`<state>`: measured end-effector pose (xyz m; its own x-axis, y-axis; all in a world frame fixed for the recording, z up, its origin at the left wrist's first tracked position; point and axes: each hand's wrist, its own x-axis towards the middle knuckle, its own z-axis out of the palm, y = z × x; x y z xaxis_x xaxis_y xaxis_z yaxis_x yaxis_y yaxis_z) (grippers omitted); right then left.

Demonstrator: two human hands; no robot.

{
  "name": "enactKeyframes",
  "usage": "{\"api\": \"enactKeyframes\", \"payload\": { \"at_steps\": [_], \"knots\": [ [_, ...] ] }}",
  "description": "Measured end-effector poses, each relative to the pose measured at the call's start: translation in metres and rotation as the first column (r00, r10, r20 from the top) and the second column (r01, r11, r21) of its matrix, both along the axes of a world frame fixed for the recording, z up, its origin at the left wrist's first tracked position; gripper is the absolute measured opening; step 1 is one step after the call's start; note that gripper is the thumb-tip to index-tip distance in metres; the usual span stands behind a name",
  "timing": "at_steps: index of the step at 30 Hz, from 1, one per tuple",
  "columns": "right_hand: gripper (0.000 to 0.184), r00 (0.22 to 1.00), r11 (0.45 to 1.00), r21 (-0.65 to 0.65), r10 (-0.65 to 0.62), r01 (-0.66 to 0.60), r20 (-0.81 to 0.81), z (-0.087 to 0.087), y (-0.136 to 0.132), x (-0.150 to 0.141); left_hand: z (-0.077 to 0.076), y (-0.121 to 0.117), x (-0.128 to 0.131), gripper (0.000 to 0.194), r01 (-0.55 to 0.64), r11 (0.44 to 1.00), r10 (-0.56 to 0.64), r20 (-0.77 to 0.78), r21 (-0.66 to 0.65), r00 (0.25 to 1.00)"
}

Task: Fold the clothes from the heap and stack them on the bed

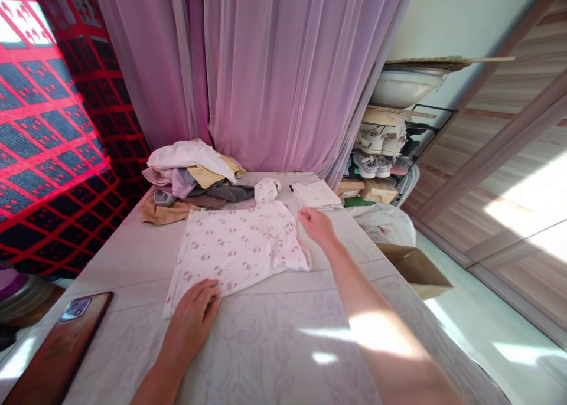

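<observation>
A white garment with a small pinkish animal print lies spread on the covered table, its right part bunched and creased. My left hand rests on its near left edge, fingers stretched out and flat on the cloth. Just past the garment's right side is my right hand, fingers curled closed; whether cloth is pinched in them is hidden. A bunched piece in a similar print sits at the garment's far edge; I cannot tell if it is part of it. Behind my right hand lies a stack of folded light cloth.
A heap of mixed clothes lies at the far left of the table. A phone is at the near left. Purple curtains hang behind. To the right stand a shoe rack and an open cardboard box.
</observation>
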<state>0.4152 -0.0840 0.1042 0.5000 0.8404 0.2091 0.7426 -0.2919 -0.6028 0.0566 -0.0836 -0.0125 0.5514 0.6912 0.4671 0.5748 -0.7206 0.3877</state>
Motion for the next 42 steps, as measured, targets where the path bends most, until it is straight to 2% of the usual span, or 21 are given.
{"api": "enactKeyframes", "payload": {
  "at_steps": [2, 3, 5, 7, 9, 11, 14, 16, 20, 22, 24, 27, 28, 30, 32, 35, 37, 40, 42],
  "knots": [
    [0.037, 0.996, 0.984, -0.177, 0.039, -0.024, 0.083, -0.019, -0.04, -0.002, -0.001, 0.0, 0.0, 0.023, 0.0, 1.0, 0.0, 0.002, 0.008, 1.0],
    [0.042, 0.996, 0.975, -0.22, 0.047, -0.029, 0.073, -0.03, -0.058, -0.004, -0.002, 0.001, 0.0, 0.023, 0.0, 1.0, 0.0, 0.003, 0.011, 1.0],
    [0.037, 0.994, 0.976, -0.203, 0.096, -0.082, 0.06, -0.052, -0.086, -0.007, -0.003, 0.001, 0.0, 0.023, -0.001, 1.0, 0.001, 0.0, 0.017, 1.0],
    [0.024, 0.978, 0.978, -0.098, 0.191, -0.183, 0.087, -0.071, -0.098, -0.009, -0.003, 0.002, 0.0, 0.023, -0.006, 1.0, 0.006, -0.013, 0.022, 1.0],
    [0.018, 0.964, 0.968, 0.011, 0.248, -0.251, 0.095, -0.084, -0.095, -0.009, -0.003, 0.003, -0.002, 0.023, -0.018, 0.999, 0.02, -0.039, 0.03, 0.999],
    [0.023, 0.972, 0.971, 0.061, 0.231, -0.233, 0.035, -0.091, -0.084, -0.006, -0.002, 0.004, -0.007, 0.024, -0.037, 0.999, 0.04, -0.078, 0.035, 0.996],
    [0.033, 0.987, 0.989, 0.03, 0.145, -0.143, -0.062, -0.093, -0.065, 0.0, 0.0, 0.007, -0.02, 0.027, -0.073, 0.997, 0.075, -0.15, 0.016, 0.986],
    [0.033, 0.992, 0.994, 0.004, 0.108, -0.108, -0.072, -0.094, -0.059, 0.001, 0.003, 0.011, -0.032, 0.028, -0.104, 0.995, 0.1, -0.189, -0.009, 0.977],
    [0.033, 0.99, 0.992, -0.002, 0.122, -0.122, -0.067, -0.099, -0.066, -0.001, 0.011, 0.025, -0.058, 0.028, -0.168, 0.982, 0.149, -0.201, -0.083, 0.968],
    [0.032, 0.984, 0.988, 0.009, 0.153, -0.153, -0.088, -0.099, -0.073, -0.002, 0.014, 0.032, -0.068, 0.029, -0.189, 0.971, 0.164, -0.171, -0.145, 0.971],
    [0.031, 0.985, 0.992, 0.031, 0.125, -0.122, -0.116, -0.093, -0.074, -0.001, 0.016, 0.037, -0.074, 0.032, -0.231, 0.949, 0.206, -0.132, -0.214, 0.97],
    [0.03, 0.995, 0.998, 0.052, 0.032, -0.028, -0.093, -0.074, -0.059, 0.001, 0.014, 0.04, -0.075, 0.037, -0.302, 0.908, 0.295, -0.067, -0.289, 0.953],
    [0.031, 0.997, 0.999, 0.038, 0.032, -0.03, -0.063, -0.066, -0.049, 0.002, 0.013, 0.04, -0.075, 0.038, -0.315, 0.902, 0.318, -0.041, -0.295, 0.947],
    [0.034, 0.998, 0.996, -0.058, 0.064, -0.063, 0.005, -0.051, -0.023, 0.001, 0.01, 0.04, -0.073, 0.039, -0.314, 0.907, 0.329, 0.006, -0.281, 0.944],
    [0.043, 0.994, 0.972, -0.216, 0.101, -0.088, 0.049, -0.041, 0.006, -0.001, 0.008, 0.038, -0.072, 0.039, -0.294, 0.923, 0.312, 0.035, -0.249, 0.95],
    [0.048, 0.994, 0.924, -0.376, 0.097, -0.07, 0.052, -0.037, 0.043, -0.005, 0.009, 0.037, -0.071, 0.036, -0.255, 0.946, 0.269, 0.045, -0.198, 0.962],
    [0.036, 0.996, 0.911, -0.408, 0.085, -0.064, 0.034, -0.039, 0.057, -0.005, 0.01, 0.036, -0.072, 0.036, -0.248, 0.952, 0.259, 0.042, -0.177, 0.965],
    [0.01, 0.997, 0.896, -0.437, 0.071, -0.072, -0.018, -0.036, 0.065, 0.0, 0.012, 0.037, -0.074, 0.037, -0.242, 0.95, 0.252, 0.024, -0.196, 0.967],
    [0.006, 0.995, 0.898, -0.429, 0.07, -0.096, -0.078, -0.027, 0.066, 0.008, 0.015, 0.04, -0.076, 0.038, -0.225, 0.948, 0.235, 0.016, -0.225, 0.972]
  ]
}}
